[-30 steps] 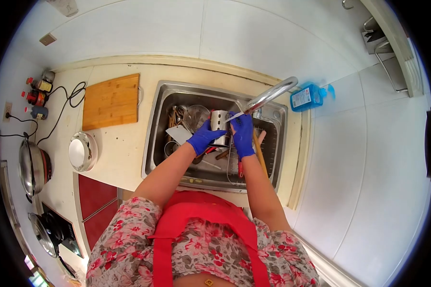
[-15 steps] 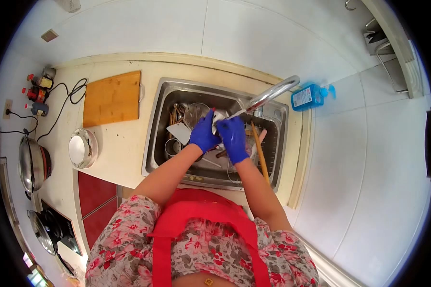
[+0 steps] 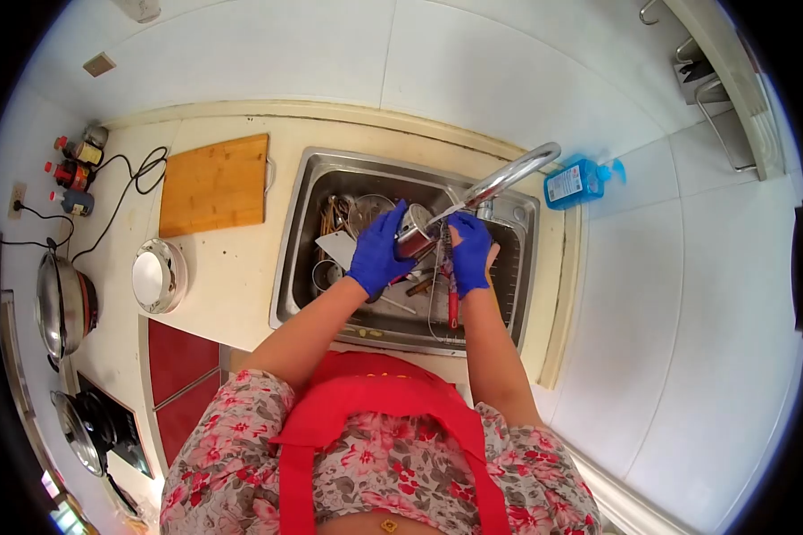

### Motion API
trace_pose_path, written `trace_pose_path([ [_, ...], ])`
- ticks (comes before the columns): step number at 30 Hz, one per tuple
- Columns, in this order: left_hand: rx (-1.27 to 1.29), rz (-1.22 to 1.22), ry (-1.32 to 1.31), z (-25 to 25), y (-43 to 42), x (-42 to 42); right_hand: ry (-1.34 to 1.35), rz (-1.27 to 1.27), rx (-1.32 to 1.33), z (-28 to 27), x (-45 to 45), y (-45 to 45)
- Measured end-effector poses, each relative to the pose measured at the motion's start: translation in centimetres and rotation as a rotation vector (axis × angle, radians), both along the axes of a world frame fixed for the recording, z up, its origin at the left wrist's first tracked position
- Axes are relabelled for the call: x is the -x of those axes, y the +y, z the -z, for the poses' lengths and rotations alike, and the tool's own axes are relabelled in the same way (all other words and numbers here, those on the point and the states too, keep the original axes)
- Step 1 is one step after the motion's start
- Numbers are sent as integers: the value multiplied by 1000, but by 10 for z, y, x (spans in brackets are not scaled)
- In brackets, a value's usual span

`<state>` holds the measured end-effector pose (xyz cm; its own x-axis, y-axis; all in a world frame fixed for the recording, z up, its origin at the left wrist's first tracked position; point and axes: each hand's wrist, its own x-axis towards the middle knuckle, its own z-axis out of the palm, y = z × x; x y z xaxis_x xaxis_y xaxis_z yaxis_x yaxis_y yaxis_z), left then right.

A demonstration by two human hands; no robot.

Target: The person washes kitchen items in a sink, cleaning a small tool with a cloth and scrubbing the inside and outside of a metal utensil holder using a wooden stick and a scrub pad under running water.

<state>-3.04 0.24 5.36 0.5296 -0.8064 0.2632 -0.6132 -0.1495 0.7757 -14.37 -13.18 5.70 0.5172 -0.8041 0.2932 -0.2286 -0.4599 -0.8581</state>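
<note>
Both hands wear blue gloves over the steel sink (image 3: 308,178). My left hand (image 3: 379,254) is wrapped round a shiny metal cylinder (image 3: 412,234), held tilted near the stream end of the faucet (image 3: 511,174). Just right of it, my right hand (image 3: 469,254) has curled fingers close to the faucet's end; what they hold, if anything, is hidden. A red-handled utensil (image 3: 452,308) shows beside my right hand. In the basin lie a white flat piece (image 3: 335,246), a metal cup (image 3: 326,275), a glass lid or bowl and several wooden utensils.
Left of the sink are a wooden cutting board (image 3: 214,185) and stacked bowls (image 3: 156,276). A blue soap bottle (image 3: 575,184) stands behind the right corner. Several sauce bottles (image 3: 73,174), a cable, a lidded pan (image 3: 58,305) and a stove (image 3: 120,428) are at the far left.
The cylinder has been turned and tilted in my left hand. My right hand has moved away to the right of it. The red-handled utensil shows again below my right hand.
</note>
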Motion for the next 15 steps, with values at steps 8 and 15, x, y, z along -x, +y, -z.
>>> trace_pose_path([
  [8,-24,58,13,19,-1,0,15,-453,8,-54,0,16],
  [15,47,133,83,25,-1,6,71,-473,467,-40,-14,19],
])
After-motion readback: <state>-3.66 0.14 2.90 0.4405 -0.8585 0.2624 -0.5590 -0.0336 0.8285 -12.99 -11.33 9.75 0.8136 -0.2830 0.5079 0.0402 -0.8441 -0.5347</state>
